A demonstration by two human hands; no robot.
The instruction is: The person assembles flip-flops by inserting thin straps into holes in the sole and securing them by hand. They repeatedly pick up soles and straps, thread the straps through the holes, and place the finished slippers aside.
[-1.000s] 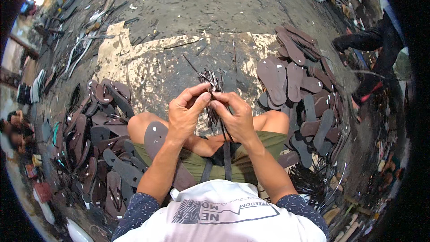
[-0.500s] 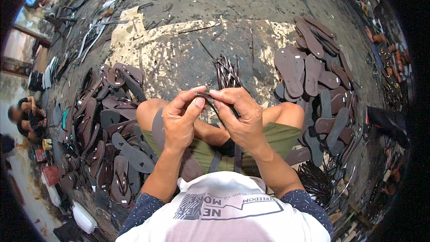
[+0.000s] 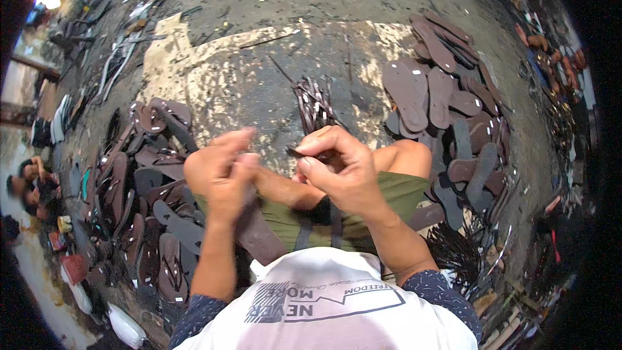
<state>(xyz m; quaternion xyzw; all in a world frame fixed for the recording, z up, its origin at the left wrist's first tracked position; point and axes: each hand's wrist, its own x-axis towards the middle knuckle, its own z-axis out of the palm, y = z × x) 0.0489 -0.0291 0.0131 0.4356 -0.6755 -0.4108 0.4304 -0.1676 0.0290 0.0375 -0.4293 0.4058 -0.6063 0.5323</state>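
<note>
Seated on the floor, both hands up over the lap.

Right hand [image 3: 346,172]: fingers curled shut, thumb and forefinger pinching one end of a thin dark strap [image 3: 310,153]. The strap sits at the fingertips, between the two hands, above the knees. Most of its length is hidden by the fingers.

Left hand [image 3: 220,172]: fingers bent and bunched, blurred. Its tips are just beside the strap's left end; cannot tell whether it actually grips the strap or only touches it. A dark brown sandal sole [image 3: 259,236] lies on the lap under the left wrist and runs toward the near side. The hand is above the sole; contact is unclear.

Around:
- Bundle of dark straps [image 3: 314,104] on the floor just beyond the hands, far side, fanned out.
- Pile of bare soles [image 3: 440,100] to the right, flat and overlapping, running from the far right down beside the right knee.
- Pile of finished sandals [image 3: 152,188] to the left, straps fitted, heaped loosely.
- Loose dark strap tangle [image 3: 460,253] near right, by the right elbow.
- Concrete floor [image 3: 220,71] dark, with a worn pale patch ahead of the knees.
- Green shorts [image 3: 402,191], white shirt with patterned sleeves at the near edge.
- Other people at the far left rim, well apart from the hands.
</note>
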